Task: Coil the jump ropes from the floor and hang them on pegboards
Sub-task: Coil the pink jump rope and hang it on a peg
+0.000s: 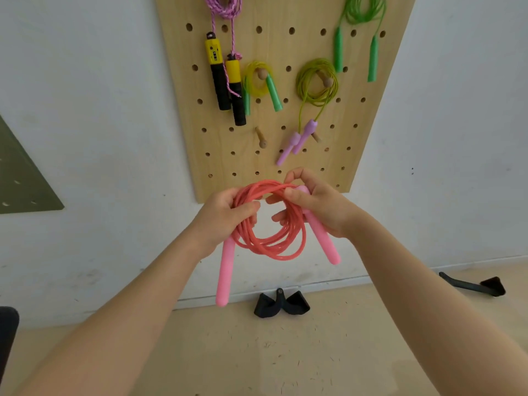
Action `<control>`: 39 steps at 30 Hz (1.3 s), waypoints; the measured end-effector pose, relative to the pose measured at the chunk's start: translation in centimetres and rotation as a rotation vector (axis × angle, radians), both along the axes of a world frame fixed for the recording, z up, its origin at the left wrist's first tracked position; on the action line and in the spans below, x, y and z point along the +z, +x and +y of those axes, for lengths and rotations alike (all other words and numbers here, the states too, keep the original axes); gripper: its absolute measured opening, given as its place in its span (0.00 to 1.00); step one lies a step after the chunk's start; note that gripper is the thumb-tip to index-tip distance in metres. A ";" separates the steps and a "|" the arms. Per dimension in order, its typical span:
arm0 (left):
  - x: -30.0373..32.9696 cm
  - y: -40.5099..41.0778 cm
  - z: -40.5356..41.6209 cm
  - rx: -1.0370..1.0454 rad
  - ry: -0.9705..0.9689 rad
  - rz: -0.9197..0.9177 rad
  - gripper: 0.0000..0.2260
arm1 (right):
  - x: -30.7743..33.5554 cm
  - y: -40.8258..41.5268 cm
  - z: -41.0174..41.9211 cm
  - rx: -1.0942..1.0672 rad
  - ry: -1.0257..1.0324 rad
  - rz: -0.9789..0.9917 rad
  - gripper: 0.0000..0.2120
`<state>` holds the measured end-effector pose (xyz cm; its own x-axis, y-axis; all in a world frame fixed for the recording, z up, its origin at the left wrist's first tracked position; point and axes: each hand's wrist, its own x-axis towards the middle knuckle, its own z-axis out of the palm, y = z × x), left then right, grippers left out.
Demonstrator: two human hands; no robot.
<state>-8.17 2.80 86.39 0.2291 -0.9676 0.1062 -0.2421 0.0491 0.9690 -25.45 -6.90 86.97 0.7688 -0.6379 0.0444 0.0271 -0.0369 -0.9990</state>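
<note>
Two hands, one rope. Far to my left a grey-green panel (20,178) leans into view on the white wall. My left hand (225,217) has its fingers curled round the left side of the coiled pink jump rope (270,244), and one pink handle (225,274) hangs straight down below that fist. The coil hangs between my hands in several loops, in front of the bottom edge of the wooden pegboard (368,115). My right hand (317,207) pinches the top of the loops with thumb and forefinger, the other fingers curled behind them; the second pink handle (323,238) slants down and to the right under my palm.

On the board above hang four ropes already (left to right): a purple braided rope (224,8) with yellow-and-black handles, a yellow coil (255,81) with green handles, an olive-green coil (315,84) with lilac handles, and a bright green rope (361,12). A bare wooden peg (261,137) sticks out just above my hands. On the floor by the wall lie a black strap (281,305) and, farther right, a black bar (471,284).
</note>
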 end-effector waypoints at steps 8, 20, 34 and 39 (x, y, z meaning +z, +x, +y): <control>-0.7 0.4 0.4 -0.192 0.071 0.164 0.14 | -1.6 0.7 0.2 -0.132 -0.034 -0.028 0.06; -2.7 5.9 1.3 0.022 0.059 -0.364 0.15 | -3.2 6.7 0.4 -0.066 0.007 0.115 0.05; -5.3 23.5 -0.6 0.552 0.118 -0.495 0.13 | -2.5 32.6 -6.4 0.426 -0.382 0.286 0.10; -5.0 30.0 -0.7 0.765 0.071 -0.353 0.11 | -1.8 42.2 -6.4 0.522 -0.371 0.162 0.10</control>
